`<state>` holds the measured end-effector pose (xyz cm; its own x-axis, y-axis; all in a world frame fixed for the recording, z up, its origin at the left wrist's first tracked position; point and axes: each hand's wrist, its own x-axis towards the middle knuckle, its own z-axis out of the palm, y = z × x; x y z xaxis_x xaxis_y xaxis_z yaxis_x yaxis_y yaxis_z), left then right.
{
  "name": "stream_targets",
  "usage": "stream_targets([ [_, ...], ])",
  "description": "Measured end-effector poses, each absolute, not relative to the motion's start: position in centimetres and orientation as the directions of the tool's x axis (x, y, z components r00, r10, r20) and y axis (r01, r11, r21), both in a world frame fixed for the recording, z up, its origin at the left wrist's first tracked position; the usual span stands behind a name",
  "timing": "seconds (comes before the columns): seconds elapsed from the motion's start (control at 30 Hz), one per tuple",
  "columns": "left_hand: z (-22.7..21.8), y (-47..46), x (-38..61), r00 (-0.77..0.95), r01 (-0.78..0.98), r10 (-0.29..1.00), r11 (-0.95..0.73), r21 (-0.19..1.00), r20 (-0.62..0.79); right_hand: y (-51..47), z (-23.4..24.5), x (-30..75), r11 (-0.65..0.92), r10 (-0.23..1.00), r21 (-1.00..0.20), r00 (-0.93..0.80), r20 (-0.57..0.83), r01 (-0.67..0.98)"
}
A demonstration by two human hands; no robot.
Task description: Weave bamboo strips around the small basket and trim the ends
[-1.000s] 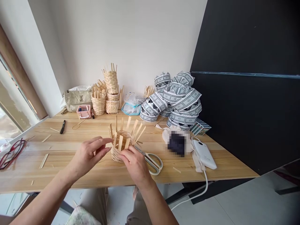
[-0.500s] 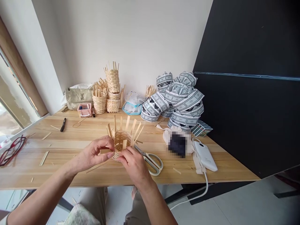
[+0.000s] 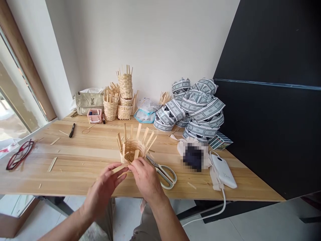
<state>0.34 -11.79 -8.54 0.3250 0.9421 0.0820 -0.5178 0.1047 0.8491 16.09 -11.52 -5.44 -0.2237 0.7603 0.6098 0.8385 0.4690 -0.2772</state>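
Note:
A small woven basket (image 3: 134,144) stands on the table in front of me, with several upright strips sticking out above its rim. My right hand (image 3: 147,179) is closed on the basket's near wall, thumb and fingertips pinched together. A flat wooden strip (image 3: 119,168) runs leftward from that pinch. My left hand (image 3: 106,184) holds this strip between thumb and fingers, lower and left of the basket. Both hands partly hide the near side of the basket. Scissors (image 3: 167,177) lie just right of my right hand, their blades pointing toward the basket.
Finished-looking woven baskets (image 3: 124,85) are stacked at the back beside a handbag (image 3: 89,103) and a pink box (image 3: 94,116). Patterned rolls (image 3: 198,110) pile up at right, near a white power bank (image 3: 225,172). Glasses (image 3: 20,155), a marker (image 3: 72,130) and strip scraps lie left.
My left hand has dropped lower and turned, bringing the strip out to the left of the basket. My right hand stays at the near wall. The whole view has shifted slightly.

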Motion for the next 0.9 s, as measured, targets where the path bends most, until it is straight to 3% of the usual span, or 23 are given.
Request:
stream_targets([
  [0.23,-9.4,-13.5,1.4,0.142,-0.43,0.961,-0.157,0.889,0.239,-11.7,-5.4,15.9,0.458,0.778,-0.262,-0.239,0.581,0.849],
  [0.5,-9.2,-12.2,0.5,0.203,-0.249,0.926,-0.266,0.931,0.319,-11.2,-5.8,16.1,0.429,0.805,-0.309,-0.203,0.558,0.849],
  [0.7,-8.8,-8.6,0.4,-0.05,-0.277,0.958,-0.285,0.918,0.283,-10.6,-5.9,16.1,0.444,0.808,-0.38,-0.178,0.562,0.811],
  [0.9,-8.4,-6.8,0.6,0.2,-0.275,0.913,-0.297,0.914,0.356,-10.2,-5.6,16.4,0.431,0.83,-0.418,-0.17,0.531,0.8],
])
